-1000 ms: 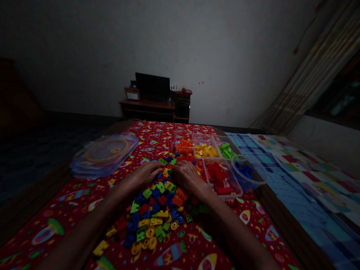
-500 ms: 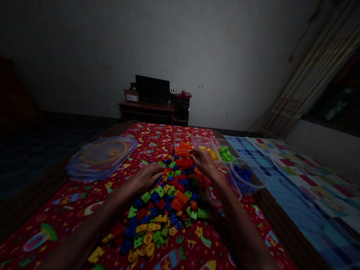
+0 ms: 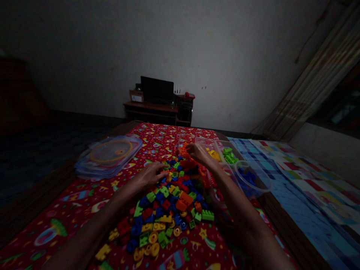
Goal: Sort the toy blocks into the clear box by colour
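My left hand point(image 3: 152, 175) rests at the left edge of a mixed pile of toy building bricks point(image 3: 165, 210), thumb and fingers apart, fingertips by the bricks. My right hand point(image 3: 198, 153) is over the clear box of orange bricks point(image 3: 183, 150) at the pile's far end. Its fingers are curled; whatever they hold, if anything, is hidden. The pile mixes red, blue, green, yellow and orange pieces. Right of that box are yellow bricks point(image 3: 213, 155) and green bricks point(image 3: 230, 155) in clear boxes. Blue bricks point(image 3: 247, 177) lie in a round-cornered clear tub point(image 3: 266, 183).
Stacked clear lids point(image 3: 109, 155) lie at the left on the red patterned cloth point(image 3: 157, 131). Another clear box point(image 3: 219, 191) is partly behind my right forearm. A blue checked bed cover point(image 3: 295, 202) is at the right. A desk with a monitor point(image 3: 157, 90) stands by the wall.
My right hand has shifted slightly left and up over the orange bricks' box. My left hand stays at the pile's edge. The whole view has shifted a little.
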The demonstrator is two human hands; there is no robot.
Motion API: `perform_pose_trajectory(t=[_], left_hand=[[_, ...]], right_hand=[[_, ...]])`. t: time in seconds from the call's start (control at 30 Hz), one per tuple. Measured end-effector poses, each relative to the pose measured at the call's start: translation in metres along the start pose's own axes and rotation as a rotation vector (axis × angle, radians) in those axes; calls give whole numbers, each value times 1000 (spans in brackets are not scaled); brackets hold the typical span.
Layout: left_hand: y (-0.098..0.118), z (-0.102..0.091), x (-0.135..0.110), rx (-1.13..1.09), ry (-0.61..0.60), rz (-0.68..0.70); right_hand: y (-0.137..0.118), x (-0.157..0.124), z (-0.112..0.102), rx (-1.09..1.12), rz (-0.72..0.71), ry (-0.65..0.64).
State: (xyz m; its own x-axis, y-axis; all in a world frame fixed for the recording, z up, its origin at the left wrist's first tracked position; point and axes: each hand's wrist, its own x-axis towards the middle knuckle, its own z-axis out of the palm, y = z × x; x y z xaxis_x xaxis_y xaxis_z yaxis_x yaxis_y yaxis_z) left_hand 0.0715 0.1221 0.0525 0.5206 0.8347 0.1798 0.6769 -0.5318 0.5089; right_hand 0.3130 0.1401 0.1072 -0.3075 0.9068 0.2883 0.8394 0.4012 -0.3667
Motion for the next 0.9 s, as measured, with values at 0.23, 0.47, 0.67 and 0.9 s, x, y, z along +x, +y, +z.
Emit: perform_pose_trajectory(t=[0.23,0.47,0.67,0.9], left_hand=[[4,-1,2,-438,115,-76],[8,-5,2,-577,87,-158],[4,-8,2,-478,123,-101],[17,-5,-3,-133,198,27]], right_hand=[[-32,-26,17,168,-229,-146],[-53,-30,18,133,-302,-175],[-37,-8,4,14,-238,-191],[-44,-18,28,114,-297,-154]])
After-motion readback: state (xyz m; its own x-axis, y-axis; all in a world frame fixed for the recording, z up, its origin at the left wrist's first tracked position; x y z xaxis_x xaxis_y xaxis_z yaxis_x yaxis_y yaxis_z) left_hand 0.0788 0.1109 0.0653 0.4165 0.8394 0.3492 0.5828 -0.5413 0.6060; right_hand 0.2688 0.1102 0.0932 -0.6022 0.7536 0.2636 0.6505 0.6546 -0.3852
